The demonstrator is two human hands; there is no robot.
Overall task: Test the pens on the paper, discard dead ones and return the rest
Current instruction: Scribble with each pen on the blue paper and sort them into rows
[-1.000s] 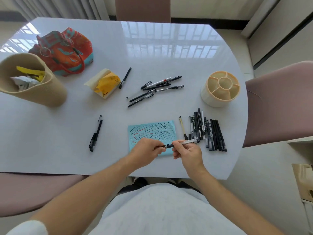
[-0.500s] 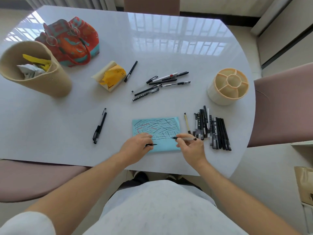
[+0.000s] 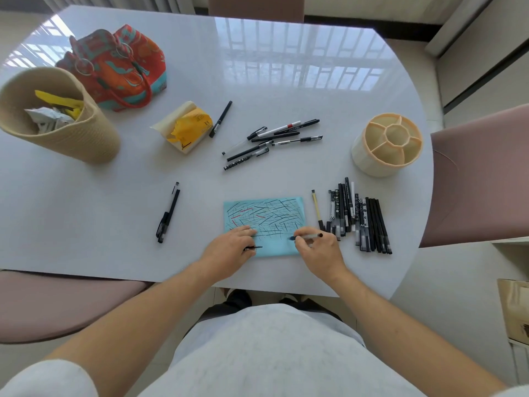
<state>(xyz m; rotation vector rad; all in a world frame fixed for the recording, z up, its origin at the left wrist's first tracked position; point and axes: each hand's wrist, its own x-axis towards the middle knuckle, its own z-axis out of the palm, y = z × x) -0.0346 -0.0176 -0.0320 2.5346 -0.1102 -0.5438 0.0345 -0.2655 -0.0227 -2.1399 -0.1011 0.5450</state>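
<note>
A light blue paper [image 3: 274,207] covered in scribbled lines lies near the table's front edge. My right hand [image 3: 319,253] grips a clear pen [image 3: 310,236] with its tip down on the paper's right side. My left hand [image 3: 229,250] rests on the paper's left corner and holds a black pen cap [image 3: 253,248]. A row of several black pens [image 3: 357,216] lies right of the paper. Another loose group of pens [image 3: 272,141] lies beyond it. One black pen [image 3: 168,213] lies alone at the left. A cream divided pen holder [image 3: 386,144] stands empty at the right.
A tan basket [image 3: 71,133] with crumpled paper stands at the far left, next to an orange patterned bag [image 3: 120,64]. A yellow tissue pack [image 3: 187,126] and a black marker [image 3: 220,118] sit mid-table. Pink chairs flank the white table [image 3: 86,210].
The cap came off the pen and stayed in my left hand. My right hand lowered the pen's tip onto the paper, and my left hand settled on the paper's corner.
</note>
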